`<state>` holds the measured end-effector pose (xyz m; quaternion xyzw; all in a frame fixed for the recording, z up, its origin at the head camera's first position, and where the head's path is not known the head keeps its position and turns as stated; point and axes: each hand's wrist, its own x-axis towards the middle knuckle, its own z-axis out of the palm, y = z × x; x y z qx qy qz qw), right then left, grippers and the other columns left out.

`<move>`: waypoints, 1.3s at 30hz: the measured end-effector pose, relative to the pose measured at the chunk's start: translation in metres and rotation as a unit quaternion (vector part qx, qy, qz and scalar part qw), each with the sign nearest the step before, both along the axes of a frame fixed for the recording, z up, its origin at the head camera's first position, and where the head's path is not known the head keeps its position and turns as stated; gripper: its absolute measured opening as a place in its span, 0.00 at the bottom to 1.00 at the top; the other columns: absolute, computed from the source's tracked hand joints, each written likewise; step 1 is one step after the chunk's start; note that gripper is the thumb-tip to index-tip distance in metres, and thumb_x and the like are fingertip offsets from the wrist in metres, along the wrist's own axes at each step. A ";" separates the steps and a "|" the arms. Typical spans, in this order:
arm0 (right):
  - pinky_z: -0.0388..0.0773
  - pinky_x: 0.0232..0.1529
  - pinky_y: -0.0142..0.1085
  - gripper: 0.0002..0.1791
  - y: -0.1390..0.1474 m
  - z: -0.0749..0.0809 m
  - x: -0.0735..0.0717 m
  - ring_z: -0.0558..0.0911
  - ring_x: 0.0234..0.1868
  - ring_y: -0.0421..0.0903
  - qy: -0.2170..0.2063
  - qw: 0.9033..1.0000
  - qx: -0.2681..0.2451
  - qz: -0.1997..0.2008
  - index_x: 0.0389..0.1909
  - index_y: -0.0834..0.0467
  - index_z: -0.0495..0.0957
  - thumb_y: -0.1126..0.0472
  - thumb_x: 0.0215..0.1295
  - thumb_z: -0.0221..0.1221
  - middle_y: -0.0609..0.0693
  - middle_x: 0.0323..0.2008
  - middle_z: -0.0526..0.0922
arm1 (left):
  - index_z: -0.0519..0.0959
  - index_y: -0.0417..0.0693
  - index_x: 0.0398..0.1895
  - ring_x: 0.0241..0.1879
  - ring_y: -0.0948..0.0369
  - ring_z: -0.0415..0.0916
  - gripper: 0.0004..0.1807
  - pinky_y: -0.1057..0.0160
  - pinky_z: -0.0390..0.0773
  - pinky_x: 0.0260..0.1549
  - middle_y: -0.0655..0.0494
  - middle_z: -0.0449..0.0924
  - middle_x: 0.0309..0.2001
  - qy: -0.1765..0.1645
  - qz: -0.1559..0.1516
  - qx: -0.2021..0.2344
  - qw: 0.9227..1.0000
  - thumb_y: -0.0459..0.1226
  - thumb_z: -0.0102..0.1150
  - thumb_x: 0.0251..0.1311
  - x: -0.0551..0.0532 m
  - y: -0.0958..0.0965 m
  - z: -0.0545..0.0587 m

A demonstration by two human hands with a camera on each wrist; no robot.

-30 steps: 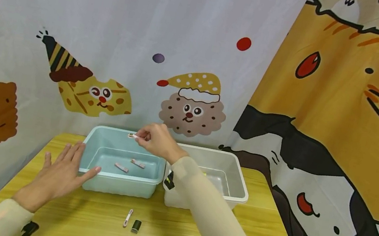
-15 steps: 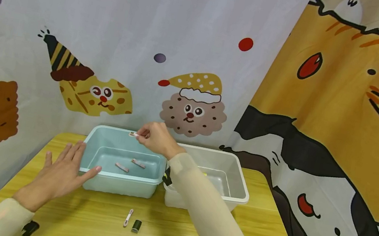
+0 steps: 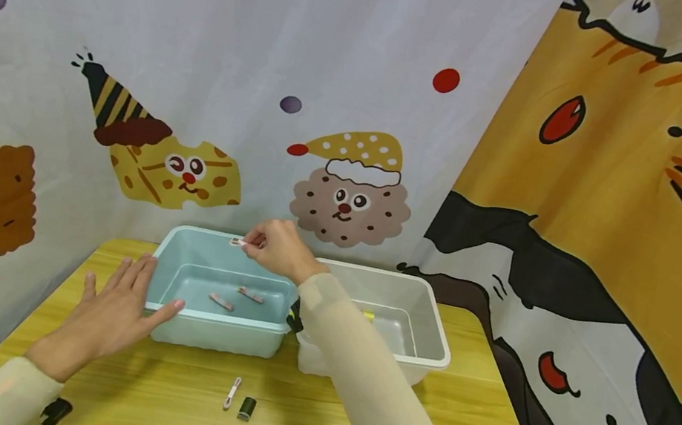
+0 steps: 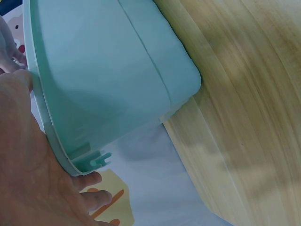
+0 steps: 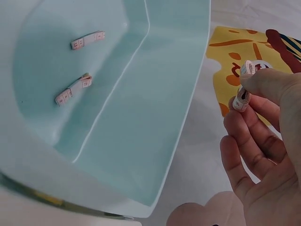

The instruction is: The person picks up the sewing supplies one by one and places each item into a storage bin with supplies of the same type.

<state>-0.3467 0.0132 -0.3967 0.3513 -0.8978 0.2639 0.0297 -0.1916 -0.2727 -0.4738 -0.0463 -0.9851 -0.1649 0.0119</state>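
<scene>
My right hand (image 3: 283, 249) is over the back right part of the light blue plastic bin (image 3: 219, 331). Thumb and fingers pinch a folded tape measure (image 5: 243, 96), whose printed numbers show in the right wrist view. On the bin's floor lie two more folded tape measures, a nearer one (image 3: 221, 301) and a farther one (image 3: 250, 294). My left hand (image 3: 107, 313) rests on the bin's left rim with fingers spread; in the left wrist view the thumb lies along the rim (image 4: 42, 113) and fingertips show past the corner.
A grey-white bin (image 3: 439, 334) stands to the right of the blue one, with a small yellow thing (image 3: 368, 315) in it, partly behind my sleeve. On the wooden table (image 3: 160, 400) in front lie another folded white strip (image 3: 232, 394) and a dark green thread spool (image 3: 246, 408).
The view has shifted slightly. My right hand keeps its pinch on the tape measure over the blue bin, its wrist and forearm a little farther left. The left hand stays on the rim.
</scene>
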 end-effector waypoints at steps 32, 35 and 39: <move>0.83 0.81 0.57 0.38 0.013 0.006 0.015 0.81 0.83 0.56 0.007 0.997 0.060 -0.041 0.83 0.42 0.81 0.35 0.78 0.74 0.52 0.86 0.76 | 0.44 0.29 0.95 0.90 0.18 0.46 0.68 0.02 0.40 0.75 0.22 0.46 0.93 0.002 0.002 -0.004 1.000 0.78 0.43 0.82 0.000 0.003 0.002; 0.83 0.81 0.57 0.38 0.014 0.006 0.016 0.81 0.83 0.57 0.007 0.997 0.064 -0.041 0.83 0.41 0.80 0.34 0.78 0.74 0.52 0.86 0.76 | 0.44 0.28 0.95 0.90 0.18 0.46 0.68 0.02 0.40 0.75 0.21 0.46 0.93 0.003 0.002 -0.005 1.000 0.78 0.44 0.83 0.000 0.003 0.002; 0.82 0.81 0.57 0.38 0.016 0.005 0.017 0.80 0.83 0.57 0.007 0.997 0.066 -0.038 0.84 0.41 0.80 0.34 0.78 0.73 0.52 0.87 0.75 | 0.44 0.28 0.95 0.89 0.18 0.46 0.68 0.02 0.40 0.75 0.21 0.47 0.93 0.003 0.002 -0.007 1.000 0.78 0.44 0.83 0.001 0.003 0.002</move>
